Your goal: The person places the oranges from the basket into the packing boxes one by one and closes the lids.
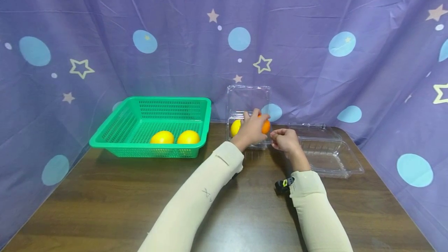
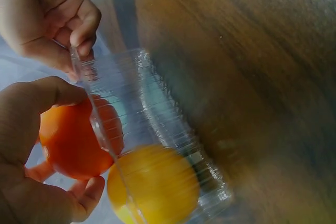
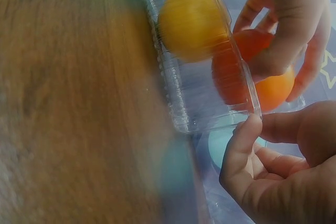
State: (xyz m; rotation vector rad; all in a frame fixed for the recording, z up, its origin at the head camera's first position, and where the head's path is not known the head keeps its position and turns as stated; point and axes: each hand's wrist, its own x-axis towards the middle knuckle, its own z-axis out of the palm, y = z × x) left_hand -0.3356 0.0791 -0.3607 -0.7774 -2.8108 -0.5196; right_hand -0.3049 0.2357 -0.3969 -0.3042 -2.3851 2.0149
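My left hand grips an orange fruit, which looks like an orange, partly inside the clear plastic container. A yellow fruit sits in the same container, beside the orange. With thumb and finger my right hand pinches the container's rim at its right corner. The container's lid stands raised at the back. In the head view my left hand hides part of both fruits.
On the left stands a green basket with two yellow fruits in it. A second clear container, lid open, lies on the right of the brown table. A purple curtain hangs behind.
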